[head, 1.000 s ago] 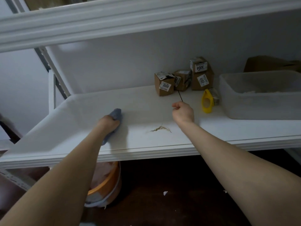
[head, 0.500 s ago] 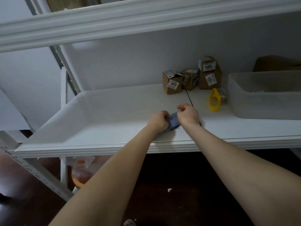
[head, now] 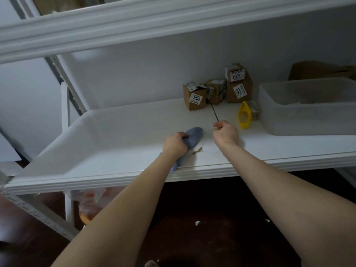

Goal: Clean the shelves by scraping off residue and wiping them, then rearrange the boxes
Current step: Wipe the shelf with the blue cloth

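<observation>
My left hand (head: 174, 145) grips a blue cloth (head: 193, 137) and presses it on the white shelf (head: 115, 135), just left of a brown residue smear (head: 198, 150). To the right of the smear, my right hand (head: 226, 134) rests on the shelf as a fist, with nothing visible in it. Several small cardboard boxes stand at the back: one labelled 3005 (head: 194, 97), one behind it (head: 214, 91), one labelled 2011 (head: 238, 91) and one labelled 3004 (head: 235, 73) stacked on it.
A yellow-handled brush (head: 243, 117) lies beside a translucent plastic tub (head: 308, 112) on the right of the shelf. Brown cardboard (head: 317, 71) sits behind the tub. Another shelf (head: 154, 22) hangs overhead. An orange bucket (head: 86, 211) stands below on the dark floor.
My left hand slid the cloth left, away from my right hand, and the residue smear shows again. My right fist has barely moved.
</observation>
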Demonstrator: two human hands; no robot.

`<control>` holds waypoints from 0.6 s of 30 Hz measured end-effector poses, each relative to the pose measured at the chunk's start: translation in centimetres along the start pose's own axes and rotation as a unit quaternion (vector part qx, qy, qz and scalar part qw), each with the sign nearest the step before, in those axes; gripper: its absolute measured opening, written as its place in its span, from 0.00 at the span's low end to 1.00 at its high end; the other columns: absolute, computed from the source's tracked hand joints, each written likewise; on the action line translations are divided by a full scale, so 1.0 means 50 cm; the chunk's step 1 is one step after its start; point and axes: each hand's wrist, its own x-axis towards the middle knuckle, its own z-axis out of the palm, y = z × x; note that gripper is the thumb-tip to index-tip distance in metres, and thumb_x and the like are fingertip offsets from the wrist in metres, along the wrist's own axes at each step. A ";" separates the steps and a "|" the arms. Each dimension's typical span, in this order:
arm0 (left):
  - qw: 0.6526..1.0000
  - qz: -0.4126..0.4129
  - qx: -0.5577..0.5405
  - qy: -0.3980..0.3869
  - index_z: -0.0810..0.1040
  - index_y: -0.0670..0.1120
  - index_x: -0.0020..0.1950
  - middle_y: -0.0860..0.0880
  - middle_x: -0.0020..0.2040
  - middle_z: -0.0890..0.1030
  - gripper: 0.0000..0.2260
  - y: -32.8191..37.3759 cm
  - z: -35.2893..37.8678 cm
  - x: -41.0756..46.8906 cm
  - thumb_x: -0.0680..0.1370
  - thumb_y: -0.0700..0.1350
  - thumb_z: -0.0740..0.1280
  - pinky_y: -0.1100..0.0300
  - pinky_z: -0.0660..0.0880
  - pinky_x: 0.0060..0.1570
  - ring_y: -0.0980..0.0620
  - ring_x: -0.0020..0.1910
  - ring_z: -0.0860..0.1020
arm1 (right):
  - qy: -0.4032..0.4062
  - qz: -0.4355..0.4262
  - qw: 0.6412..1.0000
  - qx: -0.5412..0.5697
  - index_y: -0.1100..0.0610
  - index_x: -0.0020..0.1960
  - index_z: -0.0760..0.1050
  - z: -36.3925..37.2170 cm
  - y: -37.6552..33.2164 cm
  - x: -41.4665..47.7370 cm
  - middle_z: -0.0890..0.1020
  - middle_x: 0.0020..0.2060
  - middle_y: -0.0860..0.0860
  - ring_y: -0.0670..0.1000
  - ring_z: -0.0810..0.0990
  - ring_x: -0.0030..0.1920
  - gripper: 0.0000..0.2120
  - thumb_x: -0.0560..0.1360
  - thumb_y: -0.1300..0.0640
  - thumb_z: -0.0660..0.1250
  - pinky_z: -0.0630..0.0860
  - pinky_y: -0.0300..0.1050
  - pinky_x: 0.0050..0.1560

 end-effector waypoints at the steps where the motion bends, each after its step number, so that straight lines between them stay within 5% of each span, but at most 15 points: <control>1: 1.000 0.016 -0.007 0.000 0.75 0.48 0.65 0.43 0.62 0.78 0.18 0.008 -0.004 0.012 0.76 0.38 0.62 0.54 0.72 0.58 0.42 0.61 0.75 | 0.000 -0.001 1.000 0.006 0.54 0.61 0.77 -0.003 0.003 0.003 0.78 0.61 0.53 0.56 0.76 0.61 0.14 0.78 0.62 0.60 0.74 0.48 0.61; 6: 0.995 0.065 0.039 0.059 0.73 0.48 0.66 0.43 0.63 0.77 0.17 0.023 -0.012 0.107 0.78 0.39 0.60 0.52 0.71 0.61 0.41 0.61 0.75 | 0.013 0.002 1.000 0.007 0.54 0.61 0.76 -0.027 0.025 0.038 0.79 0.59 0.54 0.57 0.77 0.59 0.14 0.78 0.61 0.59 0.76 0.48 0.58; 12: 0.987 0.088 0.128 -0.047 0.66 0.52 0.73 0.44 0.70 0.71 0.20 0.035 0.023 0.146 0.81 0.42 0.57 0.56 0.64 0.67 0.43 0.68 0.70 | 0.004 -0.015 0.998 -0.059 0.53 0.63 0.75 -0.037 0.056 0.058 0.78 0.61 0.53 0.56 0.76 0.60 0.15 0.78 0.61 0.58 0.71 0.41 0.52; 18: 0.984 0.142 0.078 -0.078 0.72 0.52 0.70 0.48 0.69 0.72 0.19 0.033 0.008 0.077 0.80 0.38 0.58 0.62 0.61 0.66 0.46 0.69 0.69 | -0.010 -0.024 0.996 -0.081 0.49 0.62 0.75 -0.020 0.035 0.025 0.77 0.62 0.52 0.57 0.74 0.61 0.15 0.78 0.57 0.58 0.74 0.50 0.59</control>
